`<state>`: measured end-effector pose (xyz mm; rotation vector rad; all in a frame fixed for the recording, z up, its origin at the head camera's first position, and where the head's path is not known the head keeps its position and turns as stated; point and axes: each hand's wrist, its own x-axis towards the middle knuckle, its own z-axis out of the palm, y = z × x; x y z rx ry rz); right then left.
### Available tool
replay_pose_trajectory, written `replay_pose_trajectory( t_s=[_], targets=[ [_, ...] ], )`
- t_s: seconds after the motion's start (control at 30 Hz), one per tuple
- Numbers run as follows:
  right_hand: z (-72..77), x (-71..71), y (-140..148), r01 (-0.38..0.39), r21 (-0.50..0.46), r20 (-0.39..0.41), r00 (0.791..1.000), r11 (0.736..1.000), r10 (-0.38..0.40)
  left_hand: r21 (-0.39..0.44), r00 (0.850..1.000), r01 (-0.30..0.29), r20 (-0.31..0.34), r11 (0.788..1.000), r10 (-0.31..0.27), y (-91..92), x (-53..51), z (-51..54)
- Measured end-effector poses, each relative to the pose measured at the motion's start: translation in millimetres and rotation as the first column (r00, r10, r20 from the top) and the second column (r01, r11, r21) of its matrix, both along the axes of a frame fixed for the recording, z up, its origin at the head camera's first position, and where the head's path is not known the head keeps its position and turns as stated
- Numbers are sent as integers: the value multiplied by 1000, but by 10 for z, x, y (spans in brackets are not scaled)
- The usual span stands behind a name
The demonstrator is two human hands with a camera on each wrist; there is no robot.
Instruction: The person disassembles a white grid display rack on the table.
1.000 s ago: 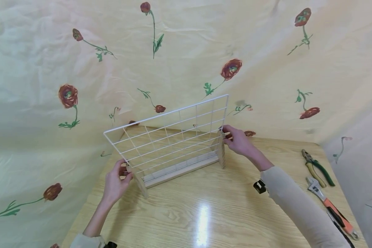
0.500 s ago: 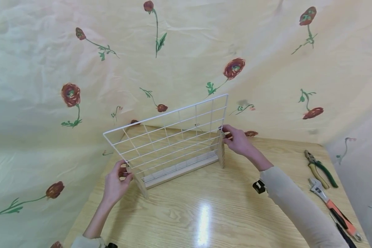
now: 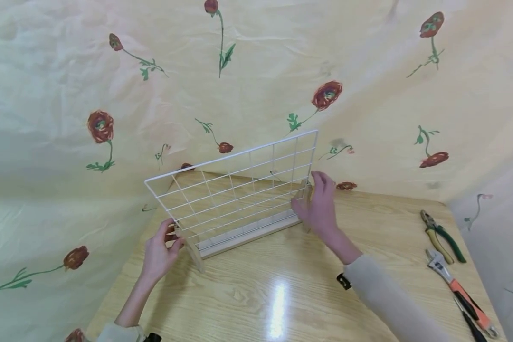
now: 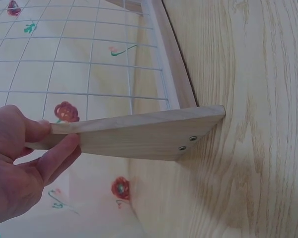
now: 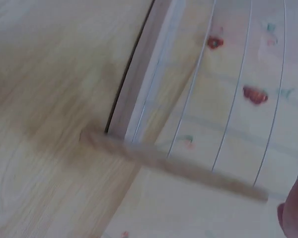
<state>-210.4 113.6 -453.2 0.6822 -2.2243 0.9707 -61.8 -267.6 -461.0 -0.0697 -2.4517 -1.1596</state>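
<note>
A rack with a white wire grid (image 3: pixel 231 156) and a pale wooden base (image 3: pixel 248 238) stands on the table, its grid leaning. My left hand (image 3: pixel 160 249) pinches the upper end of the left wooden side panel (image 4: pixel 134 136) between thumb and fingers. Two screw heads (image 4: pixel 192 138) show low on that panel. My right hand (image 3: pixel 322 209) is at the right wooden side panel (image 5: pixel 174 166), fingers raised and thumb spread in front of it. Only parts of the right fingers (image 5: pixel 295 210) show in the right wrist view, beside the panel's end and holding nothing visible.
Along the right side of the wood-grain table (image 3: pixel 239 294) lie green-and-yellow pliers (image 3: pixel 450 237), an adjustable wrench (image 3: pixel 461 292) with orange grips, and a dark-handled screwdriver (image 3: pixel 473 327). A floral cloth (image 3: pixel 256 71) hangs behind the table.
My right hand has let go of the right panel's upper end, turned, and shifted slightly left and down. The left hand keeps its pinch, and the rack stays nearly in place.
</note>
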Motion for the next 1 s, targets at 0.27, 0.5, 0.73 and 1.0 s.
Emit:
replay_pose_trajectory(
  t_s=[0.27,0.5,0.73,1.0],
  targets=[
    [-87,299,-674,102,112,-264,962,989,-69,-44,1000,-4,-12,999,3,-31,-5,-42],
    [-138,363,-1075,208,210,-291,946,955,-142,-49,1000,-6,-12,999,5,-20,-13,-65],
    [-163,264,-1225,236,142,-292,938,961,-187,-51,1000,2,-20,999,-3,-7,-27,-79],
    [-139,236,-1312,278,186,-208,949,943,-238,-44,1000,0,-13,999,-1,-32,-24,-104]
  ],
)
